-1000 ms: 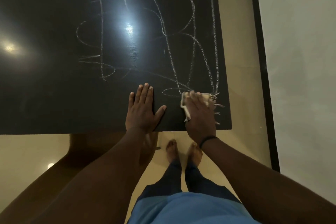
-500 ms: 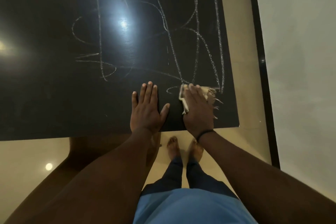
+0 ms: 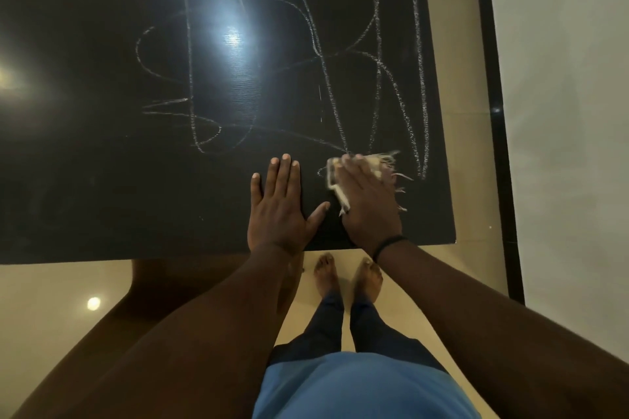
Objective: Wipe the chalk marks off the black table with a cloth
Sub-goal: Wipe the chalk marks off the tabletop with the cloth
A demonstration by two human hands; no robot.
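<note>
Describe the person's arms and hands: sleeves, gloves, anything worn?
Both arms are bare to the frame edge, with no sleeves visible. The left hand is bare: no glove, ring or watch visible. The right hand is also ungloved, with a thin dark band round its wrist. No markings show.

The black table (image 3: 102,180) has a smooth, glossy top that mirrors two ceiling lights as bright glare, one near its middle and one at 9 o'clock; a fine ribbed grain shows inside the glare. White chalk marks (image 3: 374,85) lie across it as dry, powdery, broken lines, grainiest toward 2 o'clock. The cloth (image 3: 377,163) under the right hand (image 3: 369,201) is pale woven fabric with loose frayed threads along its edge at 3 o'clock. A thin dark band (image 3: 388,243) circles that wrist; its material cannot be told. The cream floor (image 3: 51,299) below is polished tile, shiny enough to reflect a light at 8 o'clock.
</note>
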